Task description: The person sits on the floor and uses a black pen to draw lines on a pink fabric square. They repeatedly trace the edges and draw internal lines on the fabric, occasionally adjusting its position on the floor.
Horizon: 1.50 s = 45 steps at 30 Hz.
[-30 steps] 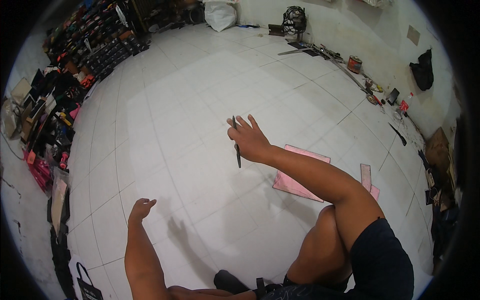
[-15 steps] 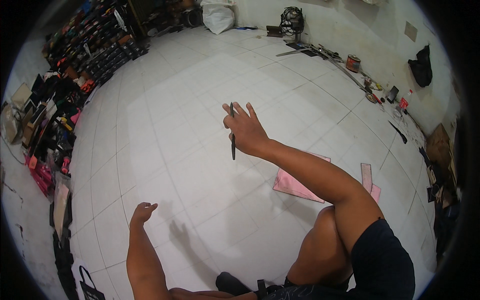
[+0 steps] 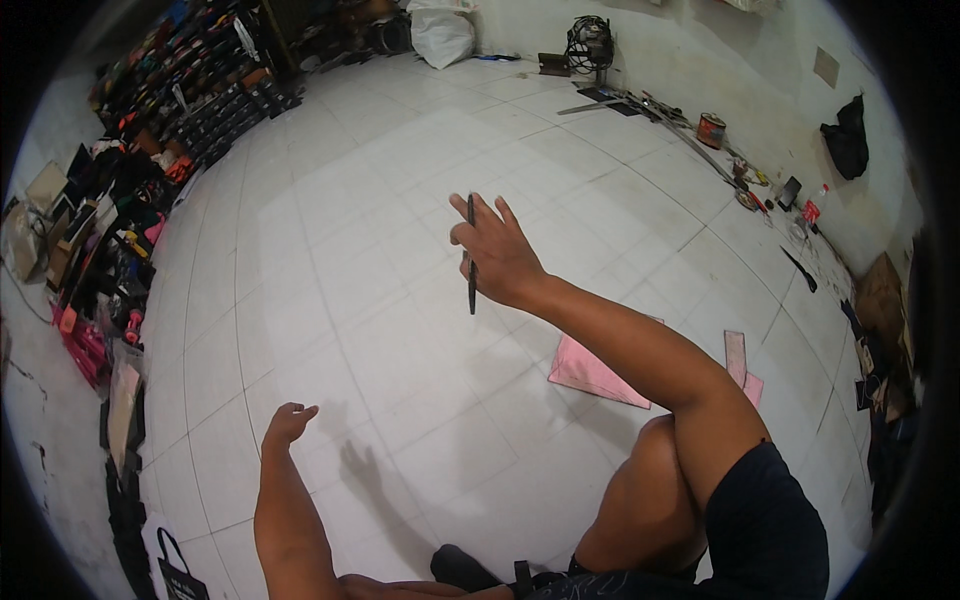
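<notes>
My right hand [image 3: 507, 260] is raised over the floor with a slim black pen [image 3: 472, 295] held upright between its fingers; some fingertips stick out past it. Lower left, my left hand [image 3: 290, 424] holds nothing, its fingers loosely stretched toward the right and its shadow falling beside it. Under both hands spreads a large, thin whitish sheet [image 3: 380, 300] through which the tile lines show faintly. Below my right forearm lies a pink flat piece [image 3: 595, 372] with dark edges, partly hidden by the arm. A narrow pink strip [image 3: 735, 350] lies farther right, beside another small pink piece [image 3: 753, 388].
Piled goods [image 3: 120, 250] line the left wall. A white sack [image 3: 442, 40] and a black fan-like machine [image 3: 589, 45] stand at the back. Along the right wall are metal bars, a tin [image 3: 710, 130], a bottle [image 3: 815, 205] and a black-handled blade [image 3: 799, 268]. My bent knee [image 3: 650, 480] is lower right.
My right hand has risen slightly with the pen, its fingers a little more spread. My left hand and the pink pieces stay nearly as they were; the view has shifted a touch.
</notes>
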Motion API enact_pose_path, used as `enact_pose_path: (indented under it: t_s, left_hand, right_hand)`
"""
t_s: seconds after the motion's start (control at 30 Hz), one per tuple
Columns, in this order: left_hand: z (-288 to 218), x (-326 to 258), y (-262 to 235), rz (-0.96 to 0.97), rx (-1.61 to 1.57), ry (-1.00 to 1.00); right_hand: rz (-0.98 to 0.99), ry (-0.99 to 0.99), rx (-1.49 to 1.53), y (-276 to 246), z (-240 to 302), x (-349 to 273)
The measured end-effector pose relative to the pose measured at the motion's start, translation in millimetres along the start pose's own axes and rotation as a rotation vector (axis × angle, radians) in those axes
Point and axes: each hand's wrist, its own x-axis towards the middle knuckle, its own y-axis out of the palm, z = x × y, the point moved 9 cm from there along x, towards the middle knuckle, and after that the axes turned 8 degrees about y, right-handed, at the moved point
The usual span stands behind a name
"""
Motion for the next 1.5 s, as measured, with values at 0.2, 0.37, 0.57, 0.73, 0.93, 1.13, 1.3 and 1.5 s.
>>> enact_pose_path:
  t_s: [0.2,0.37,0.57,0.73,0.93,1.13,1.3,1.5]
  left_hand:
    - [-19,-13,4,0.029,-0.002,-0.015]
    - [-18,-15,1,0.098,-0.054,-0.04]
    - [-47,-18,-3,-0.005,-0.027,0.029]
    - [-85,-12,-11,-0.174,0.283,0.406]
    - [-28,-8,-9,-0.243,-0.182,0.213]
    - [-2,-18,-29,-0.239,-0.08,0.092]
    - [13,-16,-4,-0.026,-0.027,-0.015]
    - [41,-6,12,0.067,0.07,-0.054]
  right_hand:
    - [0.761,0.113,-0.162,92,-79,-75]
    - [1.271,0.167,-0.454,132,-136,-167]
    - [1.219,0.208,-0.257,139,-119,-172]
    - [1.187,0.143,-0.258,141,-124,-174]
    - [0.806,0.392,-0.08,68,-216,-107]
    - [0.261,0.852,-0.006,-44,-336,-186]
    - [0.509,1.158,0.091,20,-314,-419]
    - [-0.067,1.195,-0.216,58,-260,-453]
